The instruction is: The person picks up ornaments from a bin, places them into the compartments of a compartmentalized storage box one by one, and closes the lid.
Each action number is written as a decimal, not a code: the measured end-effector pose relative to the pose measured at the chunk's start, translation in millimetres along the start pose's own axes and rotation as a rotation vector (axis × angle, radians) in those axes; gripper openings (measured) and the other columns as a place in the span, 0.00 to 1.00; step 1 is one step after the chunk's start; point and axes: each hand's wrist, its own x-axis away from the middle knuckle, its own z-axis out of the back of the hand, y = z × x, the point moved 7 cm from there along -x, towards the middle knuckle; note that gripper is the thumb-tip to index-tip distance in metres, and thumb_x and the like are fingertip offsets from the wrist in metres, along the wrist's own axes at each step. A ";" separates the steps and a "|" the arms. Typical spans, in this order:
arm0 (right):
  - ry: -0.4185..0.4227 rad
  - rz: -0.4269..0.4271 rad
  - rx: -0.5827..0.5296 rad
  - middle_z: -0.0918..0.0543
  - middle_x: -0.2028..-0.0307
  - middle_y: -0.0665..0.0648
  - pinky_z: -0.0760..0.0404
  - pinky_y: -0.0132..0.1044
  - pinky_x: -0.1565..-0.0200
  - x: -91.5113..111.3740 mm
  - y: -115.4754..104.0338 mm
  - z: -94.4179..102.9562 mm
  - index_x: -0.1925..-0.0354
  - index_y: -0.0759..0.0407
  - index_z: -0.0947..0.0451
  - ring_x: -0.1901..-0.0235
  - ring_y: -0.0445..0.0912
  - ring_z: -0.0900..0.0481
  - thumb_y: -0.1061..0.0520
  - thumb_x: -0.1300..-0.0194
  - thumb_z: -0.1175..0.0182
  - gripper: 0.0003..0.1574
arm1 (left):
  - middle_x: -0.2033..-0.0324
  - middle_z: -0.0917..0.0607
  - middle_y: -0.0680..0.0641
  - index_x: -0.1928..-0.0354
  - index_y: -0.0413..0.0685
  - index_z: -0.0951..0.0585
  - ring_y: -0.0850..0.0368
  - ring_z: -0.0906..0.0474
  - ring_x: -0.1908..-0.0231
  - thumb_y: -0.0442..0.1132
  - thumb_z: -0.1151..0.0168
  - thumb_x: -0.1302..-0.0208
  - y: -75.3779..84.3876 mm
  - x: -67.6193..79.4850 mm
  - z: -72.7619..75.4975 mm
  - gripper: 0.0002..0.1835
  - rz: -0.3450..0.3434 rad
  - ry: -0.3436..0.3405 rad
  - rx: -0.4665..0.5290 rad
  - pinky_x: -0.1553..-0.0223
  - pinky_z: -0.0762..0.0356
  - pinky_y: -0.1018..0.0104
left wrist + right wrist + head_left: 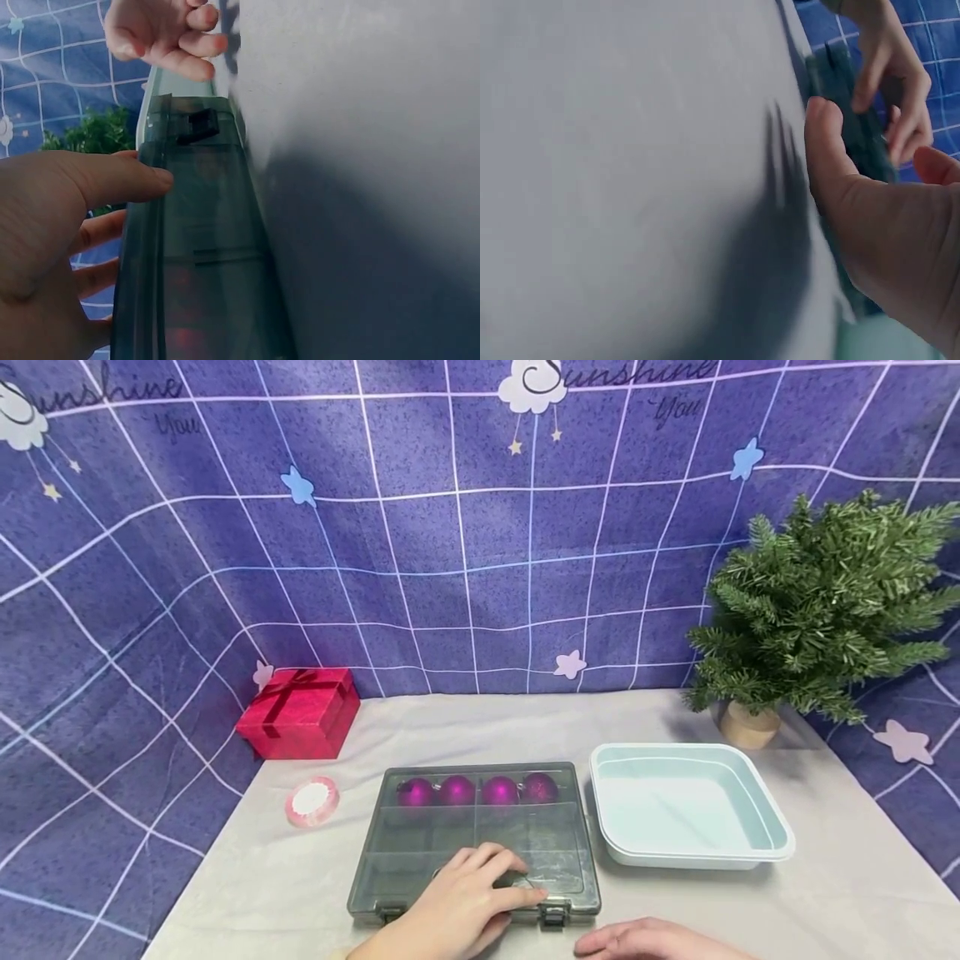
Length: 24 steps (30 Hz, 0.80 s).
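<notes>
Left hand rests on a case — flat, smoky grey-green, see-through.

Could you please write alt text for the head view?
A person's left hand rests on a translucent gray case with four purple baubles in its back row; the right hand is near its front-right corner. To the right are a pale blue tray and small evergreen tree; to the left, a red gift box and pink roll.

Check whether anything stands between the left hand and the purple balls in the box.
Yes: the see-through lid of the box lies over the purple balls, with the left hand on top of it, near the front edge. Nothing else visible blocks the way.
</notes>
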 end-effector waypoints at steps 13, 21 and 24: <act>-0.134 -0.012 -0.499 0.37 0.26 0.63 0.41 0.41 0.29 -16.7 16.8 -21.4 0.22 0.75 0.60 0.27 0.51 0.39 0.58 0.20 0.65 0.37 | 0.41 0.24 0.58 0.34 0.72 0.21 0.58 0.32 0.39 0.43 0.28 0.37 -1.3 3.0 -2.3 0.29 0.005 0.009 0.010 0.49 0.26 0.60; -0.168 -0.008 -0.512 0.36 0.26 0.60 0.42 0.43 0.29 -20.3 22.1 -23.6 0.21 0.68 0.54 0.27 0.51 0.39 0.59 0.21 0.63 0.36 | 0.41 0.24 0.58 0.33 0.72 0.21 0.58 0.32 0.39 0.43 0.29 0.36 -1.6 1.8 -0.6 0.29 0.011 -0.005 0.025 0.48 0.26 0.59; -0.168 0.012 -0.477 0.35 0.26 0.59 0.41 0.42 0.29 -20.7 20.4 -24.2 0.22 0.69 0.50 0.28 0.49 0.38 0.59 0.21 0.63 0.35 | 0.41 0.24 0.58 0.33 0.72 0.22 0.59 0.32 0.39 0.43 0.28 0.37 -1.6 2.1 0.1 0.30 0.012 -0.010 0.031 0.48 0.26 0.59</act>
